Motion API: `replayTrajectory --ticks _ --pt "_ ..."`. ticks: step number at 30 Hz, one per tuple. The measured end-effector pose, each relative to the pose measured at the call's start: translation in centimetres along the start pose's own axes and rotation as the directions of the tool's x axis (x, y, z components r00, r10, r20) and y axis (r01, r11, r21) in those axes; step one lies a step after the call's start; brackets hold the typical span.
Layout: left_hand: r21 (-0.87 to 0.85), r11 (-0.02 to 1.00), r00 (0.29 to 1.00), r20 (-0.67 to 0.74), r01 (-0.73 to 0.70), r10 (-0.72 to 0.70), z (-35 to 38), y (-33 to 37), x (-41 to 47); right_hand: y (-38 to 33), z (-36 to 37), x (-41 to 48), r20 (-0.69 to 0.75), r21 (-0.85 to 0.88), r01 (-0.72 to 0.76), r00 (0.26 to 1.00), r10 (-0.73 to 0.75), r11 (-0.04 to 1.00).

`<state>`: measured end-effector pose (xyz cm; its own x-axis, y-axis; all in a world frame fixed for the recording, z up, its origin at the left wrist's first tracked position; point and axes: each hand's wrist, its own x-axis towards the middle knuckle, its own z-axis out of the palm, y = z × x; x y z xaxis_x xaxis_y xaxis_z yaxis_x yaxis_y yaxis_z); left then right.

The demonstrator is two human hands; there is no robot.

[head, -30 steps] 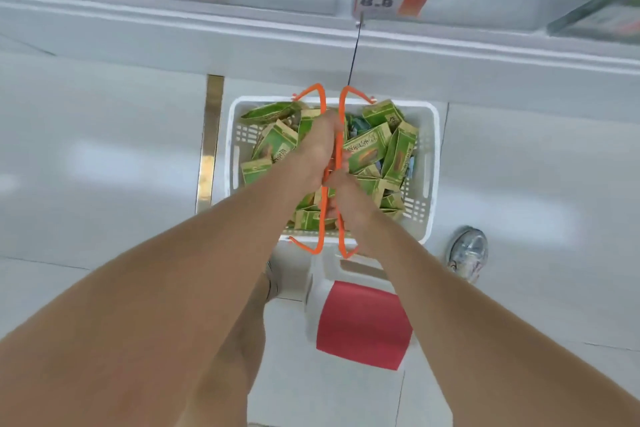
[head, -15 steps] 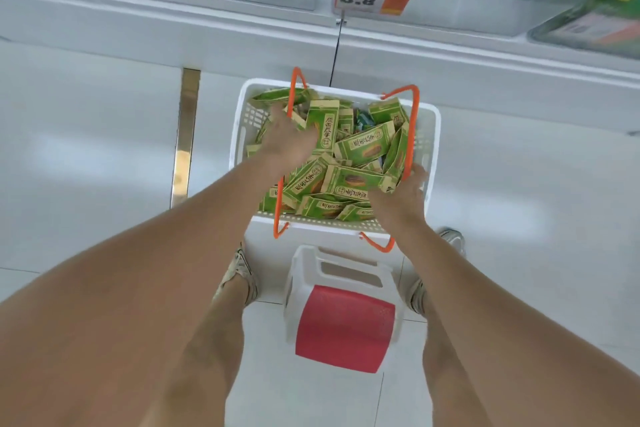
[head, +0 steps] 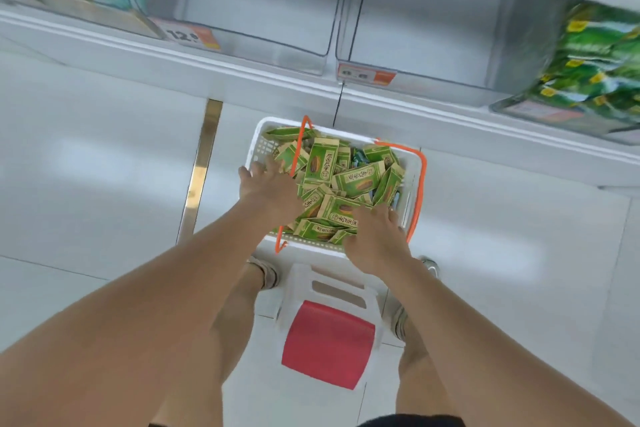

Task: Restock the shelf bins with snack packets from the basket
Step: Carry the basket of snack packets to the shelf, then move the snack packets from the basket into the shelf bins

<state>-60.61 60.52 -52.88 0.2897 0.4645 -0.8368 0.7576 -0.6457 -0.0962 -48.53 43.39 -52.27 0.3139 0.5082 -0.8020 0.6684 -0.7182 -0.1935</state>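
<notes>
I see the basket on the floor just below the shelf, heaped with green snack packets, its orange handles dropped to either side. My left hand lies over the left side of the heap, fingers spread and straight, gripping nothing. My right hand is flat over the near right corner, fingers likewise extended and holding no packet. I cannot tell whether either palm presses the packets or hovers just above. Two clear shelf bins stand above the basket, a price tag on the right one. A white stool with a red seat stands just behind the basket.
</notes>
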Motion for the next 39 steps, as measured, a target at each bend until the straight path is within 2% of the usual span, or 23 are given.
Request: replayTrajectory --ticks 3,4,7,10,13,14,15,17,18,20,21,24,28,31,35,39 --pt "0.132 0.988 0.996 0.018 0.083 -0.086 -1.1 -1.5 -0.1 -1.5 -1.5 -0.4 -0.035 -0.010 0.105 0.994 -0.105 0.994" --pt "0.161 0.983 0.996 -0.015 0.085 -0.084 -1.5 -2.0 0.2 -1.9 -1.6 0.1 -0.052 -0.001 0.130 0.990 -0.130 0.991" --pt "0.196 0.980 0.959 -0.268 -0.041 0.094 -1.8 -2.2 1.0 -2.9 -1.6 3.3 -0.002 0.020 0.204 0.979 -0.204 0.979" --pt "0.213 0.944 0.779 -0.536 -0.250 0.327 -0.2 -1.7 4.3 -4.2 0.0 7.4 0.122 -0.031 0.378 0.920 -0.372 0.925" --pt "0.303 0.842 0.562 -0.637 -0.447 0.527 1.1 -1.8 9.3 -5.7 3.0 11.6 0.112 -0.139 0.609 0.793 -0.599 0.781" --pt "0.338 0.824 0.526 -0.644 -0.455 0.555 1.3 -1.7 10.9 -5.8 4.0 13.0 0.079 -0.202 0.670 0.738 -0.670 0.715" --pt "0.357 0.827 0.522 -0.649 -0.434 0.554 1.5 -1.5 12.3 -5.8 4.8 14.4 0.059 -0.256 0.709 0.690 -0.722 0.657" --pt "0.360 0.854 0.582 -0.625 -0.377 0.520 2.0 -0.9 14.5 -5.3 5.9 17.3 0.087 -0.317 0.746 0.638 -0.765 0.586" --pt "0.363 0.867 0.644 -0.582 -0.341 0.497 2.2 -0.6 15.7 -4.9 6.2 18.8 0.120 -0.351 0.747 0.634 -0.764 0.564" --pt "0.407 0.868 0.750 -0.470 -0.284 0.465 2.7 0.2 17.7 -4.4 6.3 21.5 0.177 -0.434 0.708 0.673 -0.718 0.557" --pt "0.406 0.866 0.772 -0.434 -0.294 0.465 2.9 0.5 18.7 -4.2 6.2 22.7 0.191 -0.478 0.678 0.702 -0.686 0.559" --pt "0.391 0.853 0.790 -0.369 -0.346 0.489 3.7 0.8 22.0 -3.9 5.6 25.4 0.185 -0.637 0.555 0.784 -0.593 0.535" --pt "0.330 0.877 0.851 -0.280 -0.350 0.445 3.0 1.4 24.2 -3.4 4.9 27.1 0.162 -0.714 0.476 0.826 -0.540 0.513" --pt "0.307 0.908 0.866 -0.325 -0.284 0.380 1.6 2.6 24.8 -3.2 3.9 27.0 0.161 -0.722 0.465 0.833 -0.529 0.513" --pt "0.301 0.927 0.845 -0.413 -0.225 0.339 0.6 4.1 22.7 -3.0 1.8 25.6 0.087 -0.752 0.400 0.848 -0.523 0.524" --pt "0.283 0.931 0.864 -0.382 -0.230 0.329 1.0 4.8 20.7 -1.7 0.1 23.3 0.063 -0.714 0.352 0.893 -0.446 0.605"
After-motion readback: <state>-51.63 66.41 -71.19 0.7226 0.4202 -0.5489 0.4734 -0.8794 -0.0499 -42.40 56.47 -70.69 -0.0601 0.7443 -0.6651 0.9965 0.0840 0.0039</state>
